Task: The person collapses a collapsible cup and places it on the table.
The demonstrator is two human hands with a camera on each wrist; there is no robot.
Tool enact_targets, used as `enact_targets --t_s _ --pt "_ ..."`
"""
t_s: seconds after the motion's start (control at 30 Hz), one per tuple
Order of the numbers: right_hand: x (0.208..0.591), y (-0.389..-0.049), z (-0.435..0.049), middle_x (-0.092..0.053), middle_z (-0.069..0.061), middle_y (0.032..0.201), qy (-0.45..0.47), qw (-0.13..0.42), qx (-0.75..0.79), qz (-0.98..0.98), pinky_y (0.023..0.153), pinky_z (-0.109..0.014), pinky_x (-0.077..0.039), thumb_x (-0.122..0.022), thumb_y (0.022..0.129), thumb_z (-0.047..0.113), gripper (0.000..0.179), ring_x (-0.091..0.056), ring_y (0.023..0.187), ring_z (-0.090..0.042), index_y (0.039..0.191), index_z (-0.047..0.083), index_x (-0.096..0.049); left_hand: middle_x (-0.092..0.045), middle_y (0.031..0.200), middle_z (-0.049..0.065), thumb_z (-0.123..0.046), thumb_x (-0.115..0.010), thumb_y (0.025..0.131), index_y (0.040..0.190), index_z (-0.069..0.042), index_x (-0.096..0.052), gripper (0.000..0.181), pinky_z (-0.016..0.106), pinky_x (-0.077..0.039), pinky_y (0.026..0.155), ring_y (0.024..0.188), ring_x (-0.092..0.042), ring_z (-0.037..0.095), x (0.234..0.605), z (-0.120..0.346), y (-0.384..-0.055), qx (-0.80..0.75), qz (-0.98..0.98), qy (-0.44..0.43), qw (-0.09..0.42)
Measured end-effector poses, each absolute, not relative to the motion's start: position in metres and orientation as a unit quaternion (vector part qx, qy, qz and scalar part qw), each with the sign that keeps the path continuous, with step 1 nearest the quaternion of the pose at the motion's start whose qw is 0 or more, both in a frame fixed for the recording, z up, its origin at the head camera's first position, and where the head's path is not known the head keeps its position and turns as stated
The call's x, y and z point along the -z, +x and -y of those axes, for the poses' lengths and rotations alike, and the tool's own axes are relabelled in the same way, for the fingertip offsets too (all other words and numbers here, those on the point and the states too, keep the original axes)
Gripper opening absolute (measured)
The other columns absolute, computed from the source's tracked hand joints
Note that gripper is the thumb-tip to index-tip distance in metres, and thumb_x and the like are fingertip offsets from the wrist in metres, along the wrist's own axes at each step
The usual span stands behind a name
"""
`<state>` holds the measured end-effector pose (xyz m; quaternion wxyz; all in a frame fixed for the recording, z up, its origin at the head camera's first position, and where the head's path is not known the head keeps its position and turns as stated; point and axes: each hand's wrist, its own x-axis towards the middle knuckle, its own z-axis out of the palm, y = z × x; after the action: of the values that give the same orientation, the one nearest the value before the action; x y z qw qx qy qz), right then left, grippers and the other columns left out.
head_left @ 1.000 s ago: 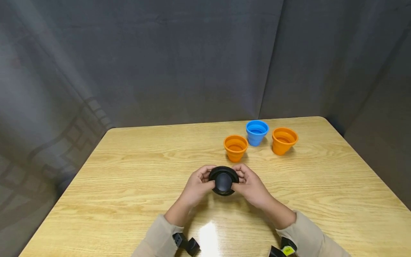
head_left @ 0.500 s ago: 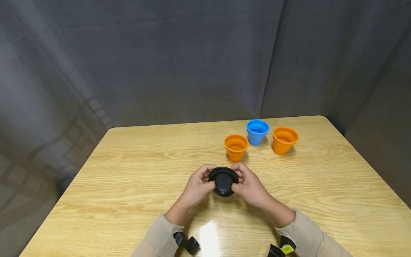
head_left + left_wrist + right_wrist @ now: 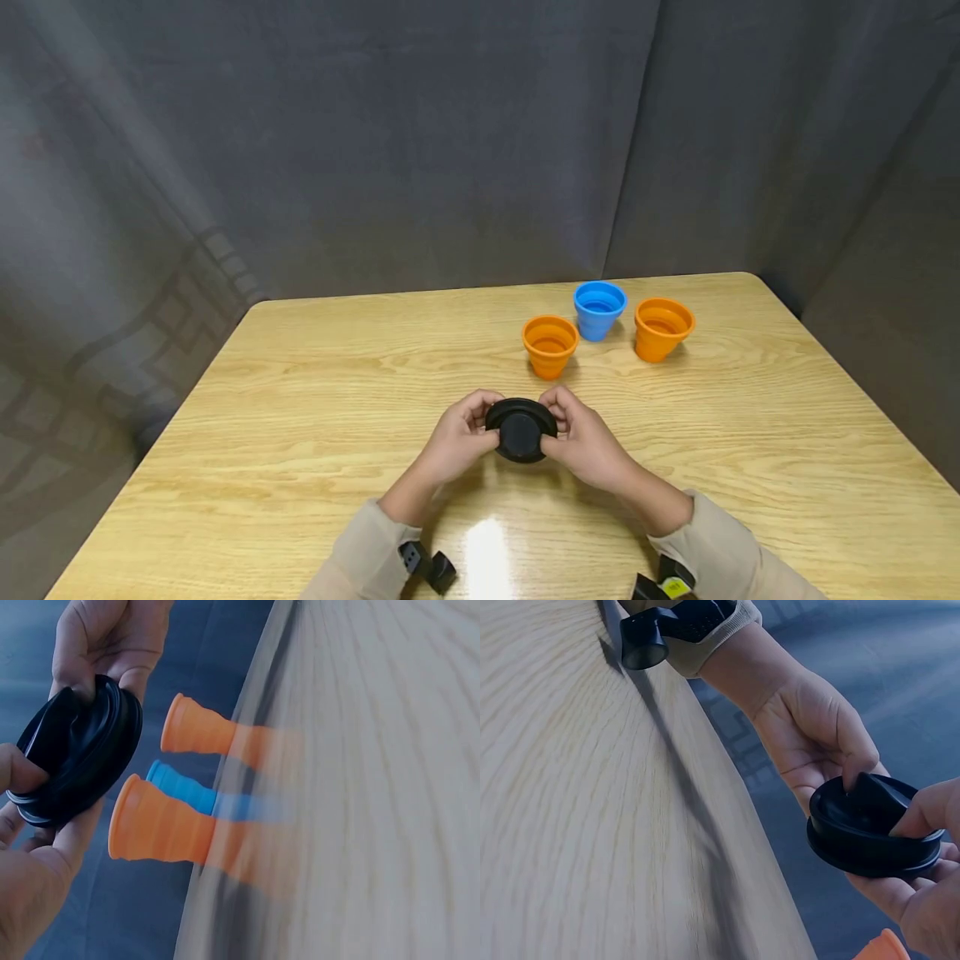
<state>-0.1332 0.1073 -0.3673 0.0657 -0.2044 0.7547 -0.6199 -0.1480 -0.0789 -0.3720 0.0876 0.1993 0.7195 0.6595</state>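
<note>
A black collapsible cup (image 3: 520,435), squashed down to a low round shape, is held above the table between both hands. The left hand (image 3: 459,437) grips its left side and the right hand (image 3: 588,446) its right side. Both thumbs press on the soft middle part, while the other fingers curl around the outer rim. In the left wrist view, the cup's (image 3: 112,761) inner wall looks dented and folded between the thumbs. From the right wrist, thick stacked rings show along the cup's (image 3: 870,844) side.
Beyond the hands stand an orange cup (image 3: 550,347), a blue cup (image 3: 598,308) and another orange cup (image 3: 662,329), all upright and expanded. They are on a wooden table (image 3: 337,375), with a dark grey curtain (image 3: 420,150) behind its far edge.
Both hands and the black cup have shifted slightly toward the person, with the cup tilting a little. The grip stays the same, and the three standing cups have not moved.
</note>
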Motion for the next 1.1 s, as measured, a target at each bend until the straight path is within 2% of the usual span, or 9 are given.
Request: enact_targets --t_s 0.33,0.6,0.77,1.1 --pt "0.370 -0.135 -0.106 -0.055 -0.009 0.079 -0.180 0.051 0.593 -0.783 0.057 -0.022 -0.045 -0.051 0.073 -0.011 0.026 -0.054 0.071 -0.016 0.095 0.000 -0.042 -0.050 0.077 0.003 0.017 -0.047 0.070 0.097 0.006 -0.053 0.029 0.020 -0.041 0.061 0.072 -0.047 0.012 0.361 0.082 -0.143 -0.639 -0.738 0.202 0.079" --pt "0.370 -0.138 -0.114 -0.050 -0.015 0.083 -0.207 0.108 0.641 -0.731 0.059 -0.022 -0.045 -0.054 0.076 -0.007 0.029 -0.051 0.070 -0.017 0.100 -0.006 -0.038 -0.052 0.086 0.006 0.013 -0.051 0.076 0.105 0.009 -0.049 0.030 0.023 -0.042 0.070 0.081 -0.051 0.017 0.379 0.093 -0.153 -0.657 -0.702 0.246 0.120" --pt "0.373 -0.140 -0.119 -0.050 -0.014 0.084 -0.216 0.136 0.660 -0.707 0.060 -0.023 -0.046 -0.056 0.076 -0.006 0.030 -0.052 0.070 -0.015 0.100 -0.009 -0.038 -0.053 0.093 0.009 0.008 -0.055 0.076 0.108 0.008 -0.047 0.032 0.023 -0.043 0.070 0.084 -0.051 0.019 0.386 0.098 -0.157 -0.658 -0.691 0.257 0.152" --pt "0.373 -0.143 -0.120 -0.051 -0.014 0.087 -0.218 0.179 0.652 -0.704 0.065 -0.023 -0.046 -0.055 0.078 -0.003 0.027 -0.053 0.076 -0.017 0.100 -0.011 -0.040 -0.052 0.092 0.007 0.009 -0.056 0.075 0.107 0.010 -0.047 0.032 0.024 -0.041 0.071 0.082 -0.049 0.018 0.388 0.102 -0.160 -0.644 -0.698 0.260 0.172"
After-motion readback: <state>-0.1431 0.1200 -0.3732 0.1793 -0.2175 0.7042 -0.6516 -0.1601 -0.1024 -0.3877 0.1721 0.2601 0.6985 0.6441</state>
